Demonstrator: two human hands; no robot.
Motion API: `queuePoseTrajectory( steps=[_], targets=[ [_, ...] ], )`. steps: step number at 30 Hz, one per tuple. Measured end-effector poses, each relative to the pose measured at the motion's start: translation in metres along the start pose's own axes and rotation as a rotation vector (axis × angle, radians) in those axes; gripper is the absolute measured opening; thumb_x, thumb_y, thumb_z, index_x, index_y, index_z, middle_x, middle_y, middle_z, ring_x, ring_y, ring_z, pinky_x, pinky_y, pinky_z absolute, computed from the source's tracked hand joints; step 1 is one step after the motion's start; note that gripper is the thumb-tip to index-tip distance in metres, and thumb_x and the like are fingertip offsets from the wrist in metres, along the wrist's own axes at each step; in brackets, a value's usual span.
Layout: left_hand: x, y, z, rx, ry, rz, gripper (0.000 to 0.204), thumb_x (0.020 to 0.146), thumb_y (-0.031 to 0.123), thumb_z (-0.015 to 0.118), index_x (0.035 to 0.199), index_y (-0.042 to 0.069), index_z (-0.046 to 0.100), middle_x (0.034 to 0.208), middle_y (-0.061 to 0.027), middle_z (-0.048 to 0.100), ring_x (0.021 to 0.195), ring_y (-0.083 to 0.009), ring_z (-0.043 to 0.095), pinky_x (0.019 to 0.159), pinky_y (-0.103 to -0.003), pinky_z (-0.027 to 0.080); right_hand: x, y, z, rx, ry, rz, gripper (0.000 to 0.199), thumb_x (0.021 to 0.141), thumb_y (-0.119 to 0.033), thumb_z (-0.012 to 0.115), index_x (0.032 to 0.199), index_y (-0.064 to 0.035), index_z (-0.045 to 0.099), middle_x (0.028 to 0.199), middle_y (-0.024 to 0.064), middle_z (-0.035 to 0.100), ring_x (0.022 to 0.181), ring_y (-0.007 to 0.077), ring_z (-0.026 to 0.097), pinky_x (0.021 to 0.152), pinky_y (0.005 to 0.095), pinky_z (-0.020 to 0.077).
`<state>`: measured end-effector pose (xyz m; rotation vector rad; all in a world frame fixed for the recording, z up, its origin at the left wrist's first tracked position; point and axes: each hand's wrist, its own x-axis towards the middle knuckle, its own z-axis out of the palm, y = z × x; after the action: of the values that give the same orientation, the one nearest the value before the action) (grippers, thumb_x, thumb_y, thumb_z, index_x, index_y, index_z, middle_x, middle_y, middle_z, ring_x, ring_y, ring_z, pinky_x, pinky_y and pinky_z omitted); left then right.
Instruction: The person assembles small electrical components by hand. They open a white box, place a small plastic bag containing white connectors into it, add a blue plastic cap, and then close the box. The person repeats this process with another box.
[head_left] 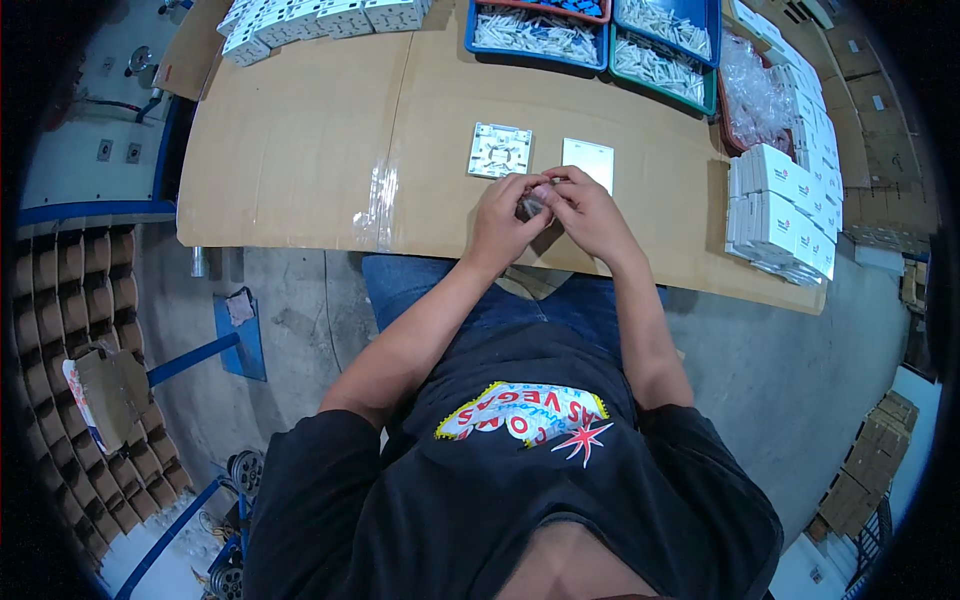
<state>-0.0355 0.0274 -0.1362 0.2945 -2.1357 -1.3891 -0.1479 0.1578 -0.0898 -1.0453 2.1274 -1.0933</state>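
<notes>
My left hand (500, 218) and my right hand (592, 216) meet at the table's near edge. Their fingers close round a small dark, shiny bundle (530, 207), possibly a little plastic bag with parts in it; the fingers cover most of it. Just beyond my left hand lies a white square plastic frame (500, 150) with its moulded, ribbed side up. A smooth white square plate (588, 160) lies beside it, its near edge close to my right fingers.
Brown cardboard (300, 150) covers the table. At the back stand a blue bin (535, 67) and a green bin (668, 98) of small white parts. White boxes (785, 210) are stacked at the right, near crumpled clear plastic (752, 90). More white units (320, 20) sit back left.
</notes>
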Motion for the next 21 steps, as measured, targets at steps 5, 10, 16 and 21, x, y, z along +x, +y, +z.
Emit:
queuePoseTrajectory(
  steps=[5, 10, 16, 21],
  targets=[
    [-0.001, -0.001, -0.001, 0.048, -0.025, 0.004, 0.039, 0.077, 0.012, 0.08, 0.114, 0.006, 0.069, 0.106, -0.0123, 0.07, 0.1, -0.0337, 0.067, 0.088, -0.043, 0.053, 0.002, -0.002, 0.007, 0.135, -0.011, 0.025, 0.035, 0.104, -0.028, 0.062, 0.113, 0.0043, 0.074, 0.128, 0.0174, 0.062, 0.11, 0.0293, 0.065, 0.093, 0.0371, 0.0523],
    [-0.001, -0.005, 0.001, 0.057, -0.023, 0.029, 0.038, 0.077, 0.013, 0.08, 0.113, 0.007, 0.069, 0.108, -0.0126, 0.07, 0.102, -0.034, 0.066, 0.087, -0.043, 0.053, 0.006, 0.012, 0.014, 0.001, 0.01, -0.082, 0.038, 0.105, -0.029, 0.06, 0.113, 0.0054, 0.073, 0.133, 0.0187, 0.059, 0.112, 0.0299, 0.064, 0.095, 0.0362, 0.0522],
    [-0.003, -0.011, 0.001, 0.068, -0.022, -0.037, 0.034, 0.081, 0.012, 0.081, 0.112, 0.004, 0.07, 0.103, -0.0115, 0.071, 0.097, -0.029, 0.068, 0.085, -0.038, 0.055, 0.013, 0.006, 0.0, 0.265, 0.015, 0.02, 0.034, 0.105, -0.024, 0.059, 0.111, 0.0061, 0.073, 0.124, 0.0147, 0.066, 0.103, 0.0214, 0.067, 0.089, 0.0328, 0.0533],
    [-0.001, -0.005, 0.001, 0.023, 0.015, -0.036, 0.032, 0.084, 0.016, 0.081, 0.111, 0.003, 0.07, 0.099, -0.0107, 0.07, 0.091, -0.026, 0.069, 0.081, -0.036, 0.055, 0.051, 0.018, -0.035, 0.153, 0.173, -0.001, 0.027, 0.101, -0.022, 0.065, 0.11, 0.0029, 0.072, 0.095, 0.0086, 0.075, 0.085, 0.0155, 0.069, 0.079, 0.0316, 0.054]
  ],
)
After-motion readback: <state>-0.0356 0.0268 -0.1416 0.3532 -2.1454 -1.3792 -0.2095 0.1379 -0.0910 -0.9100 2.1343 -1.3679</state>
